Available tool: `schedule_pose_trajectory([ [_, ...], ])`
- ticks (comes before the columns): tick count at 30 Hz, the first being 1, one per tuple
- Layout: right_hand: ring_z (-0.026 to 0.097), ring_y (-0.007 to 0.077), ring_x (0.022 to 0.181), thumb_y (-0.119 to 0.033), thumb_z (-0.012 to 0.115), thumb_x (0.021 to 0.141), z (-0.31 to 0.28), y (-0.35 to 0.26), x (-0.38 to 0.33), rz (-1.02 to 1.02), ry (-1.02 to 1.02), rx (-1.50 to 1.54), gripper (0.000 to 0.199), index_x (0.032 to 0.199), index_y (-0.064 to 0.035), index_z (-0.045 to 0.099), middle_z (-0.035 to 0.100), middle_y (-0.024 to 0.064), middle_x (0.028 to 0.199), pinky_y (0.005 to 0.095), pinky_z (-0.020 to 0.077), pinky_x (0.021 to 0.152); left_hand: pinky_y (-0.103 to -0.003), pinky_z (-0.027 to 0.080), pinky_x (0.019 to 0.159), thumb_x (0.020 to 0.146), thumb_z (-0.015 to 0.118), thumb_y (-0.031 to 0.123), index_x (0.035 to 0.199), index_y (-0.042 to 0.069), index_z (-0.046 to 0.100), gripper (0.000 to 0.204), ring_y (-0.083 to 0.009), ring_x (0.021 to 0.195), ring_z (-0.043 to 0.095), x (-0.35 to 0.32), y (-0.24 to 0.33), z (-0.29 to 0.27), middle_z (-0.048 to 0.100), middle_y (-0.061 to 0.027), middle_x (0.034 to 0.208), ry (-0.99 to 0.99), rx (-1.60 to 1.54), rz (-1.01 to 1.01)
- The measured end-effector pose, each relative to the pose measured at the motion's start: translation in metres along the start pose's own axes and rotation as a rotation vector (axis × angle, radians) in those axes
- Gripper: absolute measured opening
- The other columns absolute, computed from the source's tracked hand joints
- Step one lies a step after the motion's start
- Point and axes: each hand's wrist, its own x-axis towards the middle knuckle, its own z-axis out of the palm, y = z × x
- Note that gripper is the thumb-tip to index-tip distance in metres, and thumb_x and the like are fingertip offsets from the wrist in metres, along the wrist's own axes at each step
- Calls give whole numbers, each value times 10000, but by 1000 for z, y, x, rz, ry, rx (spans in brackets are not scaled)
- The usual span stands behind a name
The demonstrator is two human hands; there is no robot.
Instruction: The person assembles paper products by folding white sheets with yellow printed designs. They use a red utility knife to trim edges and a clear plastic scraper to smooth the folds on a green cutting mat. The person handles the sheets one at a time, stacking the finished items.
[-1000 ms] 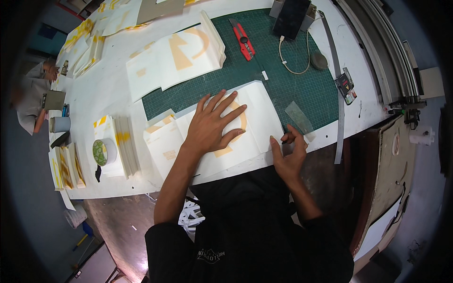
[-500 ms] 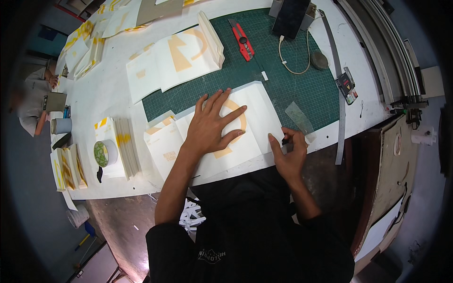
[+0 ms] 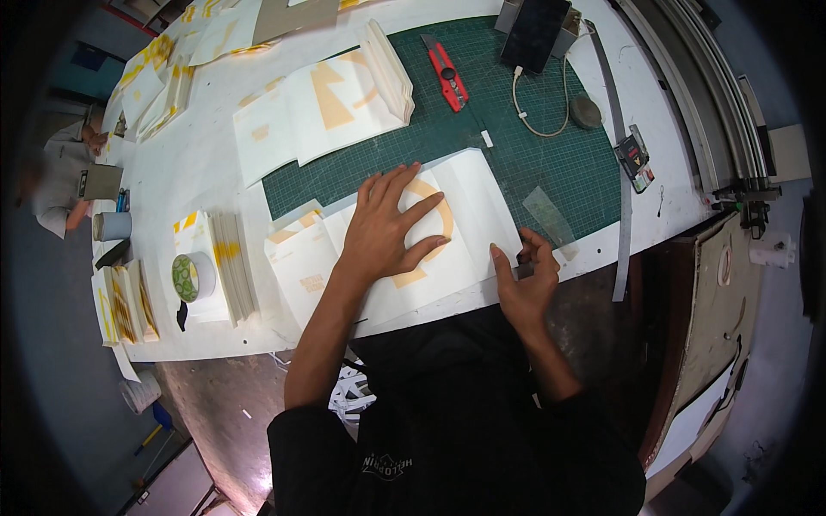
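A creased white paper sheet [image 3: 482, 215] with pale orange print lies at the table's front edge, partly on the green cutting mat [image 3: 585, 185]. Flat on its middle, with fingers spread, rests my left hand [image 3: 385, 225]. At the sheet's right edge is my right hand [image 3: 527, 279], its fingers curled and its thumb near the paper. Something small and dark shows between those fingers, too hidden to name. Beyond the sheet lies a stack of similar folded printed papers [image 3: 344, 103]. A red utility knife [image 3: 446, 76] rests on the mat.
A clear plastic strip [image 3: 548, 217] lies right of the sheet. A phone [image 3: 535, 34] with a cable, a round grey object [image 3: 585, 113] and a long metal ruler [image 3: 621, 215] sit farther right. A tape roll [image 3: 193, 277] tops papers at left; another person [image 3: 64, 176] works beyond.
Both hands keep nearly the same places on the sheet. The whole view has shifted very slightly.
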Motion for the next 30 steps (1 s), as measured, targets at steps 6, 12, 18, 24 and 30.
schedule_pose_trajectory([
  [6,596,305,1125,-143,851,871,10,3,-19,-621,110,-97,399,1215,-21,693,691,137,1185,470,450,969,-568,381,1153,925,776,447,1402,85,683,606,-400,1413,493,-3,-12,-6,547,-226,1528,190,-200,-59],
  [12,564,333,1341,-337,826,908,25,-17,-32,-770,-263,-273,409,1157,-32,715,640,148,1393,608,309,1132,-529,380,1144,881,811,345,1359,75,695,561,-400,1356,533,1,-10,-10,604,-182,1460,267,-205,-19],
  [18,547,334,1401,-337,835,913,12,1,-29,-737,-315,-259,455,1225,-33,705,640,155,1428,637,279,1179,-517,390,1132,834,871,322,1283,108,764,510,-376,1322,564,3,-3,-3,637,-150,1416,122,-33,-22],
  [24,512,290,1475,-309,816,939,0,14,-25,-795,-358,-281,444,1272,-41,695,629,142,1482,649,265,1211,-516,395,1123,839,871,313,1284,108,768,500,-378,1300,567,4,0,-5,634,-154,1415,107,-4,-30],
  [30,496,298,1490,-305,800,957,-2,14,-24,-808,-374,-312,470,1329,-47,673,620,145,1500,654,262,1211,-557,383,1146,863,855,349,1341,83,729,561,-392,1341,543,-12,9,-7,608,-192,1444,93,125,-96],
])
